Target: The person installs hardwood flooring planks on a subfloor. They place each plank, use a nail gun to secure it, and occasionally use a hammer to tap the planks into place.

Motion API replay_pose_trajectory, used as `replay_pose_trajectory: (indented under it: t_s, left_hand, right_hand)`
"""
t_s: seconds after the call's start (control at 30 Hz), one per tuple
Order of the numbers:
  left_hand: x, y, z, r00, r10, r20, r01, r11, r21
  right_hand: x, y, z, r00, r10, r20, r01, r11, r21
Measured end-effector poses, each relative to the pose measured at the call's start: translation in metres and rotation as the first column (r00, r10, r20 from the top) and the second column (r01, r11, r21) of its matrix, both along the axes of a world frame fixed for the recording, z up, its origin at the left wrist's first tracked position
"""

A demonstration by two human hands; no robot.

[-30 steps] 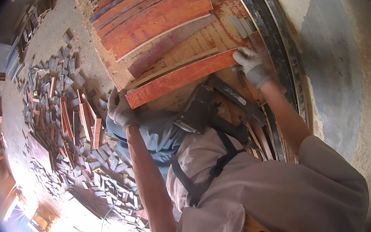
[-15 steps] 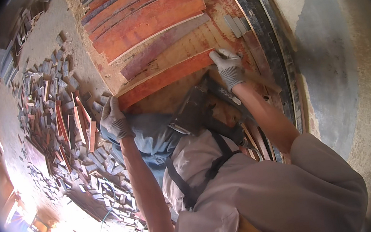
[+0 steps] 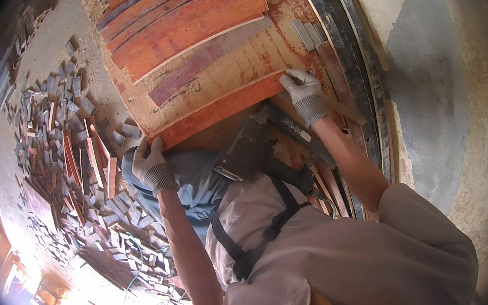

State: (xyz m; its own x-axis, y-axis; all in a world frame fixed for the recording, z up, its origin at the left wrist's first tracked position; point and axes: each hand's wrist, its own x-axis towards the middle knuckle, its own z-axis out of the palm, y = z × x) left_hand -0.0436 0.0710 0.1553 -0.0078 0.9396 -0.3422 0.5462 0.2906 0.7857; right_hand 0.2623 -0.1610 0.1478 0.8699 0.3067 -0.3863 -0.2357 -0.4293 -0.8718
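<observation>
So they've got a long orange-red plank (image 3: 223,107) by both ends. The gloved left hand (image 3: 151,164) is curled around the lower-left end, fingers wrapped over the edge, and the gloved right hand (image 3: 305,93) is pressed on the upper-right end with fingers bent down onto it. The plank lies at the near edge of a big worn wooden panel (image 3: 228,69), scuffed yellowish with red stains. Further up that panel there's a stack of more red boards (image 3: 185,19) laid side by side, plus one duller purplish board (image 3: 208,59) just above the held one.

On the right a dark metal rail (image 3: 342,37) runs along the panel's edge, and past that is a rough concrete floor (image 3: 469,100) with a dark damp-looking patch. On the left the ground is gritty, with a heap of wood offcuts (image 3: 69,168), grey and reddish, scattered all over. Bottom left is blown out by sunlight, can't make out much there.
</observation>
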Motion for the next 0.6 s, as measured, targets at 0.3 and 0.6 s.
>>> replay_pose_trajectory:
  t_s: [0.3,0.6]
  left_hand:
    - [-0.011,0.002,-0.017,0.997,0.022,0.071,-0.022,1.0,-0.011]
    - [-0.013,-0.001,-0.017,0.993,0.031,0.112,-0.028,0.999,-0.023]
  right_hand:
    - [0.003,-0.002,-0.005,0.995,0.06,0.073,-0.059,0.998,-0.014]
    - [0.012,0.003,-0.007,0.973,0.144,0.181,-0.125,0.986,-0.111]
